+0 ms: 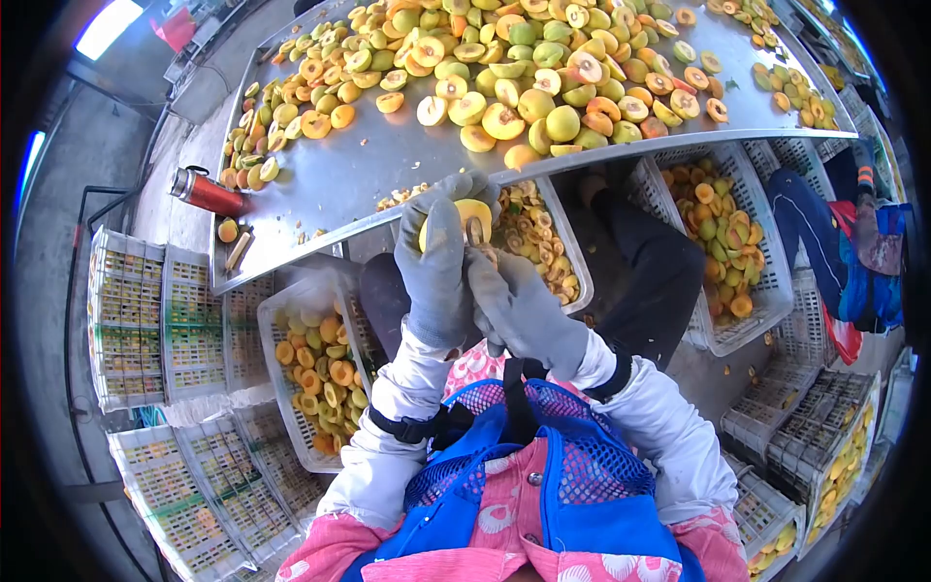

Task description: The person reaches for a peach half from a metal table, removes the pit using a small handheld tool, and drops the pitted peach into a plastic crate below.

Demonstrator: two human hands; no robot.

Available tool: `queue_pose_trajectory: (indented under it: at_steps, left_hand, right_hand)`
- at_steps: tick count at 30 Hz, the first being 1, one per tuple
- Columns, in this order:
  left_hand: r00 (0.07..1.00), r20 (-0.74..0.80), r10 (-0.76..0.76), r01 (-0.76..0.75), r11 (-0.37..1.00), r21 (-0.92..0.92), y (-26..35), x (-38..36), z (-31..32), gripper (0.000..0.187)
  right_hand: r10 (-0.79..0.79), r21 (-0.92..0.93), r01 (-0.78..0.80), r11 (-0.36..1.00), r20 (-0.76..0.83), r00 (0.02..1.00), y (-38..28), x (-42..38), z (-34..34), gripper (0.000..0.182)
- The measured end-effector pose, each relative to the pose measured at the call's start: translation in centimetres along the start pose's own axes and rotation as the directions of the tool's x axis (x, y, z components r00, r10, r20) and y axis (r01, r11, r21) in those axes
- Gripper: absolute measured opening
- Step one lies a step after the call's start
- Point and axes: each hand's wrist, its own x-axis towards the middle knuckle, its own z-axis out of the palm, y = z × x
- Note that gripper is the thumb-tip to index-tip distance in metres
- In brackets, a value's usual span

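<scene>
The gloved left hand (436, 267) curls around a yellow apricot half (472, 217), held just below the steel table (339, 175) edge. The gloved right hand (519, 306), just beside it, pinches a small tool against the fruit's cut face.

We wear grey knit gloves on both hands: left hand (436, 267), right hand (519, 306). Pale grey-white oversleeves (388, 441) cover both forearms, puffy, creased. Black strap bands each sleeve, one near left elbow, one at right wrist. Pink garment with white floral print shows at upper arms. Blue mesh apron bib (543, 475) over chest, black strap at top, small metal stud.
</scene>
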Motion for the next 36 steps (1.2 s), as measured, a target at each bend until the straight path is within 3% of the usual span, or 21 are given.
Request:
queue_pose_trajectory:
  at_steps: [1, 2, 4, 6, 9, 10, 11, 13, 17, 18, 19, 21, 22, 23, 24, 25, 26, 30, 34, 35, 36]
  left_hand:
    - [1.0, 0.001, 0.002, -0.002, 1.0, 0.002, 0.5, 0.0, 0.2, 0.035]
    - [0.996, -0.007, -0.093, 0.093, 0.995, -0.04, 1.3, 0.0, 0.6, 0.033]
    - [0.981, -0.013, -0.195, 0.193, 0.977, -0.086, 1.9, 0.2, 0.2, 0.032]
    - [0.915, 0.192, -0.355, 0.328, 0.931, 0.16, 2.5, 0.6, -1.6, 0.047]
    - [0.931, 0.034, -0.362, 0.346, 0.91, 0.229, 2.6, -0.1, -1.0, 0.042]
    - [0.989, 0.018, -0.149, 0.137, 0.945, 0.297, 1.3, -0.2, -0.7, 0.038]
    - [0.989, 0.029, -0.148, 0.133, 0.945, 0.298, 1.0, -0.1, -0.2, 0.038]
    - [0.992, -0.007, -0.123, 0.123, 0.985, 0.123, 0.7, -0.4, 0.3, 0.035]
    - [0.98, 0.096, -0.172, 0.175, 0.984, -0.028, 1.9, 0.3, 0.9, 0.04]
    - [0.939, 0.183, -0.29, 0.271, 0.955, 0.119, 2.7, 1.0, 0.2, 0.039]
    - [0.94, 0.18, -0.288, 0.269, 0.955, 0.12, 2.7, 0.9, 0.2, 0.039]
    - [0.92, -0.024, -0.392, 0.382, 0.879, 0.286, 2.2, 0.3, 0.0, 0.036]
    - [0.966, -0.071, -0.247, 0.253, 0.861, 0.441, 1.5, 0.2, 0.1, 0.032]
    - [0.965, -0.079, -0.25, 0.258, 0.859, 0.443, 1.1, 0.4, -0.5, 0.032]
    - [0.951, 0.115, -0.287, 0.217, 0.884, 0.415, 0.9, 0.8, -1.3, 0.037]
    - [0.903, 0.305, -0.304, 0.181, 0.91, 0.373, 0.6, 1.1, -2.2, 0.041]
    - [0.816, 0.457, -0.355, 0.27, 0.932, 0.242, 0.7, 1.6, -2.7, 0.052]
    - [0.815, 0.417, -0.401, 0.335, 0.915, 0.225, 0.1, 1.7, -2.4, 0.06]
    - [0.853, 0.376, -0.363, 0.204, 0.893, 0.401, -1.5, 1.0, -3.0, 0.052]
    - [0.856, 0.372, -0.361, 0.205, 0.895, 0.397, -2.1, 0.9, -3.3, 0.052]
    - [0.859, 0.375, -0.349, 0.28, 0.933, 0.228, -2.7, 0.8, -3.6, 0.052]
  right_hand:
    - [0.205, 0.095, -0.213, 0.972, 0.09, 0.975, -0.3, 0.0, -0.2, 0.039]
    - [0.203, 0.095, -0.212, 0.973, 0.091, 0.975, 0.1, 0.3, -0.4, 0.039]
    - [-0.279, -0.328, 0.247, 0.912, -0.054, 0.959, 1.9, 1.2, -0.9, 0.041]
    - [-0.344, -0.381, 0.307, 0.872, -0.033, 0.938, 2.6, 1.5, -1.5, 0.039]
    - [-0.523, -0.344, 0.487, 0.803, -0.012, 0.852, 2.9, 1.4, -0.5, 0.042]
    - [-0.161, -0.112, 0.163, 0.98, 0.031, 0.986, 1.4, 0.3, -0.2, 0.045]
    - [0.206, 0.091, -0.222, 0.971, 0.16, 0.965, 0.7, -0.4, -0.1, 0.048]
    - [0.181, 0.126, -0.204, 0.971, 0.174, 0.968, 0.7, -0.3, -0.4, 0.051]
    - [0.251, 0.288, -0.311, 0.906, 0.228, 0.941, -1.5, -0.7, -1.2, 0.05]
    - [0.223, 0.302, -0.298, 0.905, 0.26, 0.94, -0.9, -0.7, -1.6, 0.051]
    - [0.195, 0.32, -0.286, 0.903, 0.287, 0.938, -0.7, -0.8, -1.7, 0.053]
    - [0.225, 0.301, -0.296, 0.907, 0.249, 0.942, -0.8, -1.6, -1.4, 0.054]
    - [0.292, 0.35, -0.434, 0.83, 0.391, 0.873, -1.0, -1.5, -1.9, 0.05]
    - [0.331, 0.373, -0.563, 0.738, 0.527, 0.783, -1.1, -1.1, -2.5, 0.046]
    - [0.322, 0.348, -0.675, 0.651, 0.679, 0.66, -0.8, -0.5, -3.3, 0.046]
    - [0.327, 0.346, -0.679, 0.648, 0.678, 0.658, -0.5, -0.7, -3.2, 0.046]
    - [0.312, 0.354, -0.677, 0.645, 0.687, 0.656, -0.5, -1.0, -3.3, 0.046]
    - [0.146, 0.453, -0.64, 0.62, 0.735, 0.662, 1.0, -0.5, -3.4, 0.046]
    - [0.108, 0.504, -0.699, 0.507, 0.767, 0.632, 3.2, -0.4, -3.9, 0.047]
    - [0.114, 0.499, -0.702, 0.507, 0.769, 0.629, 3.4, -0.1, -3.8, 0.047]
    - [0.159, 0.516, -0.676, 0.525, 0.721, 0.674, 3.5, 0.4, -3.5, 0.051]
